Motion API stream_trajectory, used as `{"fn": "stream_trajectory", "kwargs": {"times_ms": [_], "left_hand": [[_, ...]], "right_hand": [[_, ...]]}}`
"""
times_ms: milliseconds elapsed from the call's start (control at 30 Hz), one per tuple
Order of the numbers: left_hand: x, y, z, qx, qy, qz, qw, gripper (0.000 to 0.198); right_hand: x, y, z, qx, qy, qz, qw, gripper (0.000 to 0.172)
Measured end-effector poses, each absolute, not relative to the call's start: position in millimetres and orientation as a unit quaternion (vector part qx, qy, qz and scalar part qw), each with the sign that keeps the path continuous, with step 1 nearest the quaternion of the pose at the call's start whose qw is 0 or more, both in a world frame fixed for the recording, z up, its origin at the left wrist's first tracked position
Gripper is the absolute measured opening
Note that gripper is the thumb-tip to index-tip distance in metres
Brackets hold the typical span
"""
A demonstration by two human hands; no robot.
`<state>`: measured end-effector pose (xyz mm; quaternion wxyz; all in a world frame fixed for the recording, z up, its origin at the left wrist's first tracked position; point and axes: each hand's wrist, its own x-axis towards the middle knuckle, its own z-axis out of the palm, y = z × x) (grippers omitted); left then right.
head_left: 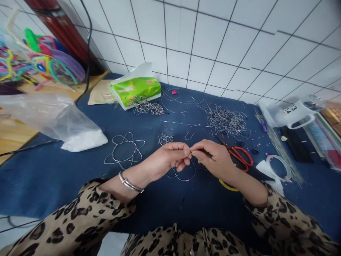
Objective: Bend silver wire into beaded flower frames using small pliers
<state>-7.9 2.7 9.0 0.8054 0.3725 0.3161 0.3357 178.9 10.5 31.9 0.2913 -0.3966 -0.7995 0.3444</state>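
Note:
My left hand (173, 156) is closed in a pinch, thumb against forefinger, with its tips meeting those of my right hand (213, 158). The right thumb and forefinger are pinched too. Between them is the thin end of a wire, mostly covered by the fingers. Just below my left hand shows a thin wire loop (187, 180) with small pink beads; its upper part is hidden behind the hand. To the left lies a flower-shaped wire piece (125, 151) with a beaded inner ring. Red-handled scissors (241, 158) lie beside my right wrist, with a yellow handle (228, 186) partly under it.
Tangled bent wires (226, 121) lie behind my right hand, and more wires (147, 106) by a green tissue pack (135, 89). A plastic bag of white material (84, 140) sits left. A white cup (295, 113), straight wires (279, 145) and a clear coil (287, 167) are right.

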Motion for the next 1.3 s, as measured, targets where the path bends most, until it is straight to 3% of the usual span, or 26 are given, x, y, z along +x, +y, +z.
{"fn": "stream_trajectory", "kwargs": {"times_ms": [233, 400, 467, 600, 700, 933, 1300], "left_hand": [[-5.8, 5.4, 1.2, 0.39, 0.338, 0.326, 0.792, 0.017], [-5.5, 5.8, 5.9, 0.515, 0.399, 0.282, 0.704, 0.022], [-9.0, 7.0, 10.9, 0.614, 0.429, 0.235, 0.619, 0.023], [-17.6, 9.2, 15.3, 0.798, 0.469, 0.182, 0.331, 0.021], [-19.3, 8.1, 11.1, 0.85, 0.461, 0.11, 0.23, 0.017], [-14.2, 2.1, 3.4, 0.879, 0.453, 0.038, 0.144, 0.012], [-12.6, 3.4, 4.4, 0.876, 0.471, 0.027, 0.097, 0.013]], "right_hand": [[180.3, 12.7, 11.7, -0.431, -0.743, 0.411, 0.305, 0.02], [178.9, 12.3, 8.3, -0.444, -0.748, 0.396, 0.292, 0.017], [179.4, 13.8, 7.5, -0.439, -0.771, 0.363, 0.285, 0.015], [182.1, 20.0, 2.1, -0.438, -0.808, 0.29, 0.267, 0.015], [183.8, 23.8, -5.5, -0.44, -0.826, 0.264, 0.234, 0.016], [182.0, 24.4, -17.7, -0.418, -0.868, 0.21, 0.164, 0.014], [181.7, 24.7, -19.0, -0.411, -0.872, 0.2, 0.176, 0.014]]}}
